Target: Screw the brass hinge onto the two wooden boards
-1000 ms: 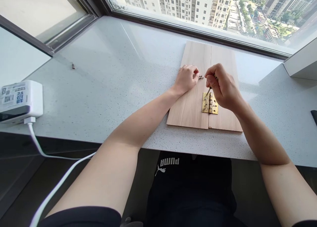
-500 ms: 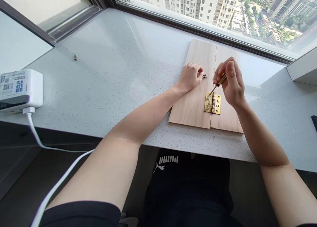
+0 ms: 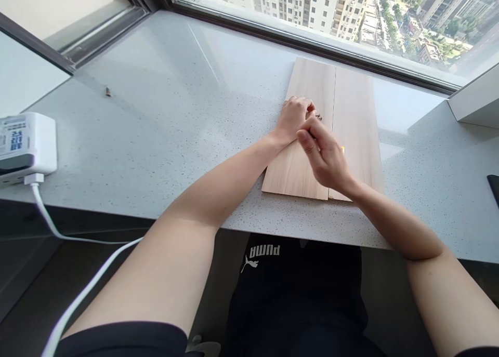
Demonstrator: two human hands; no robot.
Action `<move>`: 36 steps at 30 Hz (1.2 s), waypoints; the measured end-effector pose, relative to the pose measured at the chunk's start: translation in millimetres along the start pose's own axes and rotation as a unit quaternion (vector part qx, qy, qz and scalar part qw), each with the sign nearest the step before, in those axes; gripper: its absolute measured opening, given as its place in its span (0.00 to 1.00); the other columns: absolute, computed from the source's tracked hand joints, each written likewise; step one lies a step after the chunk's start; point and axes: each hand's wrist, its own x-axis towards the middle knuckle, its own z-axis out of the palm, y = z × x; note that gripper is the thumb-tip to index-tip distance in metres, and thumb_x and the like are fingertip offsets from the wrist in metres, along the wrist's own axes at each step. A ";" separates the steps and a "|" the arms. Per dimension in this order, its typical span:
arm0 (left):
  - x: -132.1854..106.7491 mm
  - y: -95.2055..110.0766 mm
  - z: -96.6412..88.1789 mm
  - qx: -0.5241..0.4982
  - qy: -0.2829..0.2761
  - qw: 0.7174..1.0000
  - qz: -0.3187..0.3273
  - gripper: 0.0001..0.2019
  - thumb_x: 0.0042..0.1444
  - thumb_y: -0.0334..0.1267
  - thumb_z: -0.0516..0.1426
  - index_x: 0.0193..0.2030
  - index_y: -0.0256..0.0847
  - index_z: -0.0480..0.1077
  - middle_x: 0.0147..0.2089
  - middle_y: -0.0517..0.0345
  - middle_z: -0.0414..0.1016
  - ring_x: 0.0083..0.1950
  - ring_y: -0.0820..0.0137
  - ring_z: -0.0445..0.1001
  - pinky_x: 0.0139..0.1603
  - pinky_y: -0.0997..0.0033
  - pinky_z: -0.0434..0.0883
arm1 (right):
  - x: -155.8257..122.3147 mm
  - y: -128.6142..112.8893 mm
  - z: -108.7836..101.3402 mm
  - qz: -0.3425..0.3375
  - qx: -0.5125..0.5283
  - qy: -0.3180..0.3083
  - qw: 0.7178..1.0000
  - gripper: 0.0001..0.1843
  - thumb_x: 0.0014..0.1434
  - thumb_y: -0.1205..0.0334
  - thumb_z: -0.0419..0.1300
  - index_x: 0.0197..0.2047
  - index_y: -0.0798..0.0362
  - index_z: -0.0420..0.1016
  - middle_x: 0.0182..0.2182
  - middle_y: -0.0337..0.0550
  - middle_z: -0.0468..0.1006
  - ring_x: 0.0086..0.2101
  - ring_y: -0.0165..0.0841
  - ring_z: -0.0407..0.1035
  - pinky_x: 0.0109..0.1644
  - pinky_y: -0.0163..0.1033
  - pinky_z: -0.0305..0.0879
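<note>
My right hand (image 3: 327,154) is closed round a screwdriver (image 3: 312,134); only a dark bit of it shows between thumb and fingers. It sits across the wooden boards (image 3: 354,113) and covers nearly all of the brass hinge (image 3: 343,149), leaving one yellow edge visible. My left hand (image 3: 292,118) rests on the left board with curled fingers. Beside its fingertips lie several small dark screws (image 3: 318,117). Whether the left fingers pinch one of them is hidden. The two hands are close together, the right one nearer to me.
The boards lie side by side on a speckled white sill (image 3: 187,123) under a window. A white charger-like box (image 3: 42,144) with a white cable (image 3: 93,274) stands at the left. A small brown bit (image 3: 108,92) lies beyond it. A dark object (image 3: 494,188) is at the right edge.
My right hand has moved left with the screwdriver, off the hinge's left leaf and towards my left hand. It now hides most of the hinge. My left hand stays by the screws.
</note>
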 end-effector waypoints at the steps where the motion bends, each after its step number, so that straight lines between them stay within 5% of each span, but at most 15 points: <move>1: -1.1 2.7 -1.4 0.009 -0.003 1.000 -0.002 0.10 0.83 0.38 0.58 0.45 0.46 0.75 0.52 0.52 0.82 0.61 0.58 0.75 0.75 0.49 0.70 | 1.7 2.6 -4.7 0.010 -0.015 0.014 1.000 0.20 0.90 0.45 0.41 0.46 0.41 0.63 0.41 0.44 0.74 0.43 0.42 0.73 0.52 0.51 0.77; 7: -4.3 13.6 -6.8 0.021 -0.011 1.000 -0.003 0.09 0.84 0.35 0.57 0.46 0.47 0.73 0.53 0.52 0.83 0.64 0.58 0.75 0.76 0.50 0.69 | 11.9 26.5 -29.6 0.042 -0.111 0.062 0.991 0.39 0.88 0.41 0.24 0.55 0.42 0.76 0.35 0.42 0.65 0.33 0.43 0.67 0.40 0.49 0.73; 10: -3.5 13.4 -5.8 0.008 -0.004 1.000 -0.003 0.10 0.82 0.32 0.59 0.44 0.47 0.72 0.55 0.50 0.84 0.64 0.56 0.76 0.76 0.49 0.69 | 16.7 37.4 -35.4 0.022 -0.014 0.083 0.996 0.34 0.87 0.40 0.30 0.44 0.42 0.72 0.29 0.37 0.57 0.27 0.40 0.59 0.32 0.47 0.66; 14: -3.6 10.4 -4.3 -0.003 0.000 1.000 -0.002 0.09 0.82 0.33 0.60 0.45 0.47 0.73 0.54 0.52 0.84 0.64 0.57 0.74 0.77 0.49 0.69 | 26.0 49.1 -45.9 0.008 0.150 -0.023 0.988 0.30 0.81 0.31 0.48 0.31 0.38 0.53 0.23 0.33 0.50 0.23 0.36 0.51 0.27 0.46 0.55; 17: -3.9 6.4 -3.1 -0.006 0.007 1.000 0.007 0.08 0.82 0.35 0.60 0.46 0.47 0.76 0.54 0.50 0.85 0.63 0.55 0.75 0.77 0.46 0.70 | 32.3 56.0 -60.0 0.017 0.191 -0.042 0.981 0.33 0.76 0.24 0.55 0.31 0.39 0.54 0.23 0.34 0.57 0.24 0.37 0.56 0.28 0.46 0.61; 20: -2.6 1.2 -0.5 -0.013 0.022 1.000 0.018 0.06 0.79 0.37 0.61 0.46 0.47 0.77 0.51 0.47 0.86 0.64 0.48 0.79 0.75 0.41 0.73 | 33.5 53.8 -78.5 -0.003 0.092 0.020 0.996 0.33 0.76 0.19 0.55 0.38 0.40 0.66 0.34 0.42 0.74 0.37 0.44 0.73 0.46 0.54 0.77; 22: -1.6 -1.5 0.8 -0.019 0.032 0.999 0.023 0.06 0.79 0.39 0.63 0.46 0.47 0.78 0.50 0.46 0.86 0.64 0.45 0.81 0.74 0.38 0.74 | 30.5 45.2 -89.3 -0.025 -0.039 0.055 0.997 0.34 0.81 0.21 0.51 0.40 0.41 0.72 0.41 0.47 0.77 0.43 0.47 0.75 0.54 0.58 0.77; 27: -2.5 -0.9 -2.5 -0.018 0.021 1.000 0.013 0.09 0.80 0.42 0.63 0.45 0.47 0.78 0.49 0.47 0.84 0.62 0.49 0.79 0.74 0.39 0.73 | 15.4 15.0 -93.3 -0.009 -0.258 0.080 0.963 0.33 0.86 0.28 0.49 0.42 0.43 0.76 0.37 0.48 0.76 0.39 0.44 0.72 0.48 0.53 0.72; 32: -4.4 -0.4 -6.4 -0.003 0.013 1.000 0.021 0.08 0.79 0.38 0.60 0.44 0.47 0.75 0.48 0.47 0.83 0.63 0.51 0.79 0.72 0.44 0.73 | 8.6 4.5 -81.6 0.007 -0.310 0.074 0.948 0.30 0.86 0.30 0.53 0.47 0.46 0.80 0.38 0.48 0.80 0.37 0.43 0.74 0.45 0.50 0.68; 36: -3.1 -6.9 -4.5 -0.001 0.019 0.999 0.034 0.04 0.77 0.41 0.62 0.47 0.49 0.76 0.46 0.46 0.83 0.62 0.47 0.80 0.70 0.42 0.74 | 12.7 2.6 -84.3 -0.016 -0.300 0.026 0.954 0.24 0.90 0.40 0.51 0.52 0.45 0.81 0.41 0.49 0.83 0.39 0.43 0.76 0.47 0.51 0.70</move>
